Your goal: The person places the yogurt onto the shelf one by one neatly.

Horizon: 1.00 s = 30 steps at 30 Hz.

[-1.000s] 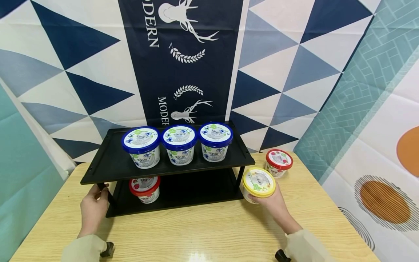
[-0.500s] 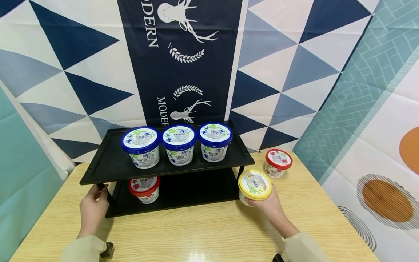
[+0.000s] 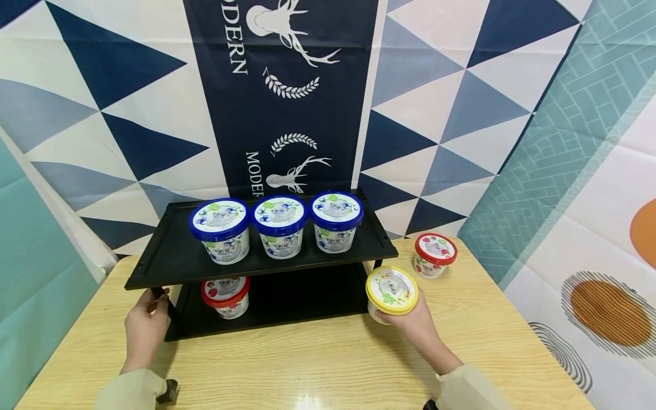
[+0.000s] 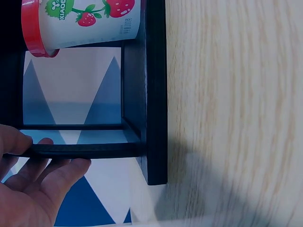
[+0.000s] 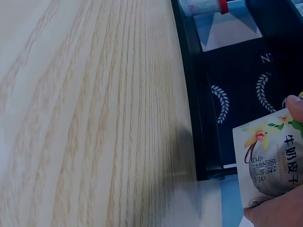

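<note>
My left hand (image 3: 146,330) grips the front left post of a black two-tier shelf (image 3: 174,245); in the left wrist view, fingers sit on both sides of that post (image 4: 90,151). My right hand (image 3: 417,322) holds a white tub with a yellow lid (image 3: 392,290), upright, in front of the shelf's right end. Vanilla flowers show on the tub's side (image 5: 265,156) in the right wrist view. On the lower tier, toward the left, stands a red-lidded strawberry tub (image 3: 225,291). Another red-lidded tub (image 3: 435,253) stands on the table, right of the shelf.
Three blue-lidded tubs (image 3: 280,219) stand in a row on the upper tier. The shelf is on a wooden table (image 3: 287,364), with a patterned cloth backdrop (image 3: 307,114) behind it. The upper tier overhangs the lower one.
My right hand has carried the yellow-lidded tub a little to the left and toward me, across the shelf's right front post. The left hand has stayed on its post.
</note>
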### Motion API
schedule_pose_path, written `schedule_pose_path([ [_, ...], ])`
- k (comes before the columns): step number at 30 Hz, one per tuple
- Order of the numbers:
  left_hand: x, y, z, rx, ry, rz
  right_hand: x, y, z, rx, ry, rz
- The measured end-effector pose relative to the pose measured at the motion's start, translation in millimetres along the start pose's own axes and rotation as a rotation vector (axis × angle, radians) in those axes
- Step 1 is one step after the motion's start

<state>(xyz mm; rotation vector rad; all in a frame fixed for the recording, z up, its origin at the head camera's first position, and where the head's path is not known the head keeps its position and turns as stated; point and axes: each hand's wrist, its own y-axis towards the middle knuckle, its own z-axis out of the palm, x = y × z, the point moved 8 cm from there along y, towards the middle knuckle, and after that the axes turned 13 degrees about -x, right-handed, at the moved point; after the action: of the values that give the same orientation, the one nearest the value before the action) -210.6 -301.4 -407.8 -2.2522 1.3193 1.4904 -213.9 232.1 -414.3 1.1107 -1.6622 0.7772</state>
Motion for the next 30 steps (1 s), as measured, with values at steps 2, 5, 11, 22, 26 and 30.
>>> schedule_pose_path([
  [2, -0.4, -0.1, -0.2, -0.001, -0.003, 0.004, -0.1, -0.5, 0.2, -0.005, 0.001, 0.006],
  [5, -0.8, -0.1, -0.4, 0.003, -0.011, 0.005, 0.6, -0.9, 1.5, -0.005, 0.014, 0.006],
  [11, -2.0, 1.1, -0.2, 0.014, -0.014, 0.003, 3.8, -1.9, 3.9, -0.022, 0.017, -0.006],
  [22, -2.2, 1.0, -0.3, 0.002, -0.008, 0.008, 9.8, -7.1, 14.1, 0.008, 0.045, -0.014],
  [26, -2.1, 0.6, 0.4, 0.009, -0.012, 0.011, 10.8, -7.6, 17.2, 0.005, 0.054, -0.023],
  [30, -2.7, -0.3, 0.6, 0.018, -0.028, 0.011, 10.1, -8.1, 19.7, 0.006, 0.05, -0.027],
])
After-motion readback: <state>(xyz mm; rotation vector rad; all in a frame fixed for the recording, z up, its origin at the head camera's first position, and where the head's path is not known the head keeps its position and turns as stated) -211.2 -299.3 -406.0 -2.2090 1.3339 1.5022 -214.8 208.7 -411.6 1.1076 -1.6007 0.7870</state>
